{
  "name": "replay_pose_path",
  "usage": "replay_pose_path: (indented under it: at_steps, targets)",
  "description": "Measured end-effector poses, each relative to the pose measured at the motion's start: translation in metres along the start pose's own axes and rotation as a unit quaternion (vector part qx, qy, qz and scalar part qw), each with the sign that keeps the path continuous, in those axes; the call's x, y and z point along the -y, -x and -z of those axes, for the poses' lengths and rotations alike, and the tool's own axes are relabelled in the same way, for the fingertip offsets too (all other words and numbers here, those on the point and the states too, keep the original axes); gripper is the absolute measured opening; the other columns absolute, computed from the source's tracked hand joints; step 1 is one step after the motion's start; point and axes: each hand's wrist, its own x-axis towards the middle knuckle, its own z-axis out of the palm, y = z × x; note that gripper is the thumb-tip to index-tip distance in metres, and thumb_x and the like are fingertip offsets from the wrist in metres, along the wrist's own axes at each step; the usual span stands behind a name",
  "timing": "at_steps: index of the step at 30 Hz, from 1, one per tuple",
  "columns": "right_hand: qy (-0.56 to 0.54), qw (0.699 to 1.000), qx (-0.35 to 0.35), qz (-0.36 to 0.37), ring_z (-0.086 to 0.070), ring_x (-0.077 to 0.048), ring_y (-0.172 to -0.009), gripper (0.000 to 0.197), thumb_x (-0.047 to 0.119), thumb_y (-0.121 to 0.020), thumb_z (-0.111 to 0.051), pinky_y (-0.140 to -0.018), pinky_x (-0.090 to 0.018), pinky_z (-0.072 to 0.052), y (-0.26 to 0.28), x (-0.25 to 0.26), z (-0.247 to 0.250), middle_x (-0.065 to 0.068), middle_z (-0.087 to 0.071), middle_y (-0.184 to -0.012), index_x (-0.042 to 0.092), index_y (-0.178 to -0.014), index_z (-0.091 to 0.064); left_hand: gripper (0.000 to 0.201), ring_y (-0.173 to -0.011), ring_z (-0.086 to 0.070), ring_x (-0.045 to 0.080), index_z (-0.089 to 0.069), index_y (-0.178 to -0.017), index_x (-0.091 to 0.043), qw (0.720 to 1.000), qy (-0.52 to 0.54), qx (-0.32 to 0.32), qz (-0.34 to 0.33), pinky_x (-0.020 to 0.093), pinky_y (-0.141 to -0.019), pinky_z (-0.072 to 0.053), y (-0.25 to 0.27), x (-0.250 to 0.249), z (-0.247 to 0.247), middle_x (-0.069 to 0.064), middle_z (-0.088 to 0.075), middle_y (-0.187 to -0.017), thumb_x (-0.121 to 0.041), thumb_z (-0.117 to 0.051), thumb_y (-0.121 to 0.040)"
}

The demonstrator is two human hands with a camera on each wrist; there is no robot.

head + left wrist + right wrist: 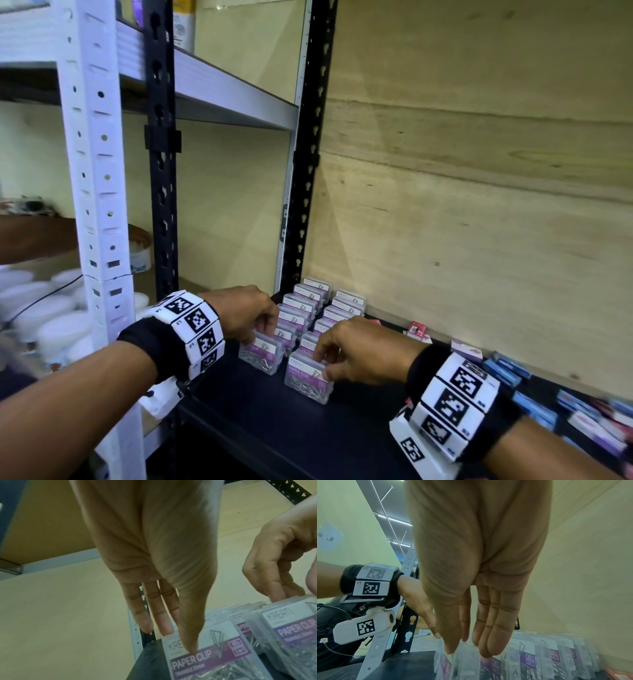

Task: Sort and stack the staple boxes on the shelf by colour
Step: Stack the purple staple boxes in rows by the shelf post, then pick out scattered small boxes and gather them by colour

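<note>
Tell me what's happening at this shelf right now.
A person is working at a dark shelf with both hands. The left hand pinches the front clear paper clip box of the left row, thumb on its label; the right hand grips the front box of the right row. More clip boxes stand in two rows behind. The small red, purple and blue boxes along the back wall lie untouched and unsorted.

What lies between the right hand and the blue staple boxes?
Head view: between the right hand and the blue staple boxes, pink-red boxes and a purple box.
</note>
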Motion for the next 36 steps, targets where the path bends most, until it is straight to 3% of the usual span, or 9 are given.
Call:
replay_pose_path:
  at_steps: [4, 11, 18, 21, 26, 29, 33, 36]
  targets:
    - [0.008, 1.000, 0.001, 0.003, -0.056, -0.007, -0.090, 0.034, 0.033, -0.093, -0.066, -0.076, -0.020, -0.042, -0.001, 0.003, -0.001, 0.005, -0.066, -0.115, 0.023, -0.125, -0.062, 0.027, -0.083, -0.057, 0.001, -0.064, -0.098, -0.029, 1.000, 0.004, 0.005, -0.001, 0.017, -0.072, -0.046, -0.001, 0.003, 0.000, -0.014, -0.060, -0.092, -0.011, -0.074, -0.081]
    - [-0.011, 0.999, -0.035, -0.012, -0.063, -0.010, -0.093, 0.032, 0.040, -0.092, -0.065, -0.080, -0.026, -0.051, 0.026, -0.020, 0.008, 0.008, -0.068, -0.107, 0.026, -0.120, -0.064, 0.022, -0.082, -0.060, 0.002, -0.063, -0.104, -0.033, 0.999, 0.015, -0.041, -0.024, 0.022, -0.073, -0.051, -0.005, -0.019, 0.019, -0.018, -0.061, -0.089, -0.027, -0.071, -0.084]
    - [-0.007, 0.993, -0.052, -0.110, -0.063, -0.010, -0.096, 0.032, 0.039, -0.091, -0.066, -0.082, -0.024, -0.049, 0.083, -0.069, 0.020, 0.008, -0.068, -0.109, 0.025, -0.120, -0.065, 0.023, -0.079, -0.061, 0.003, -0.063, -0.108, -0.032, 0.995, 0.015, -0.047, -0.083, 0.025, -0.075, -0.053, -0.029, -0.083, 0.022, -0.018, -0.063, -0.087, -0.038, -0.064, -0.087]
    - [-0.019, 0.987, -0.051, -0.152, -0.065, -0.012, -0.089, 0.030, 0.040, -0.091, -0.066, -0.080, -0.025, -0.050, 0.104, -0.090, 0.023, 0.008, -0.068, -0.103, 0.026, -0.118, -0.065, 0.021, -0.081, -0.060, 0.006, -0.064, -0.106, -0.031, 0.994, 0.000, -0.037, -0.101, 0.025, -0.075, -0.051, -0.040, -0.110, 0.022, -0.018, -0.063, -0.088, -0.038, -0.064, -0.086]
    - [-0.017, 0.979, -0.050, -0.197, -0.063, -0.012, -0.094, 0.030, 0.038, -0.090, -0.067, -0.086, -0.026, -0.050, 0.119, -0.120, 0.026, 0.007, -0.068, -0.106, 0.025, -0.118, -0.065, 0.023, -0.086, -0.061, 0.009, -0.064, -0.105, -0.031, 0.995, -0.011, -0.030, -0.093, 0.027, -0.079, -0.051, -0.058, -0.138, 0.027, -0.017, -0.065, -0.092, -0.042, -0.064, -0.084]
    - [-0.020, 0.975, -0.047, -0.217, -0.061, -0.011, -0.092, 0.031, 0.038, -0.091, -0.067, -0.082, -0.025, -0.048, 0.117, -0.138, 0.031, 0.008, -0.065, -0.105, 0.025, -0.119, -0.064, 0.022, -0.087, -0.060, 0.011, -0.064, -0.104, -0.029, 0.996, -0.024, -0.023, -0.088, 0.028, -0.080, -0.050, -0.070, -0.152, 0.030, -0.015, -0.064, -0.091, -0.041, -0.064, -0.086]
    - [-0.023, 0.972, -0.038, -0.232, -0.061, -0.012, -0.091, 0.033, 0.038, -0.091, -0.066, -0.064, -0.019, -0.043, 0.107, -0.161, 0.035, 0.006, -0.067, -0.113, 0.024, -0.121, -0.061, 0.022, -0.089, -0.062, 0.014, -0.064, -0.104, -0.027, 0.997, -0.032, -0.016, -0.066, 0.031, -0.082, -0.051, -0.093, -0.163, 0.034, -0.011, -0.066, -0.097, -0.040, -0.066, -0.085]
    - [-0.018, 0.970, -0.021, -0.240, -0.062, -0.015, -0.097, 0.035, 0.037, -0.092, -0.065, -0.081, -0.026, -0.048, 0.096, -0.179, 0.036, 0.004, -0.067, -0.116, 0.023, -0.124, -0.060, 0.020, -0.085, -0.063, 0.014, -0.065, -0.100, -0.027, 0.998, -0.041, -0.007, -0.052, 0.033, -0.081, -0.052, -0.114, -0.169, 0.037, -0.011, -0.065, -0.087, -0.040, -0.067, -0.085]
